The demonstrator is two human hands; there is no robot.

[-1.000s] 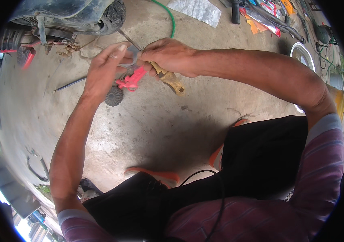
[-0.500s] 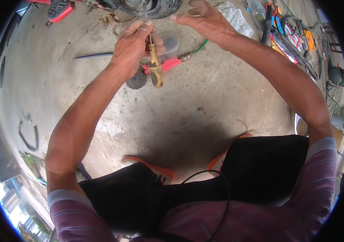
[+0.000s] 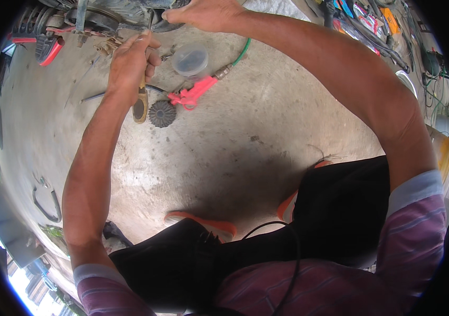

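My left hand is closed around a screwdriver with a worn yellowish handle. Its metal shaft points up to a dirty black tyre at the top edge. From the right, my right hand reaches to that tyre, its thumb laid against the rubber; the other fingers are partly cut off by the picture's edge. Beside the screwdriver handle lies a dark ridged gear-like disc. A pinkish-red air blow gun on a green hose rests next to a round clear plastic tub.
Black-and-red machine parts stand at the upper left. A white sack, packets and tubes lie at the upper right. A bent black hose piece is on the concrete floor at left. My shoes are below.
The view has shifted, showing more of the machine at the top. My right hand has moved left from mid-air onto the tyre. My left hand keeps the screwdriver, its handle now further left.
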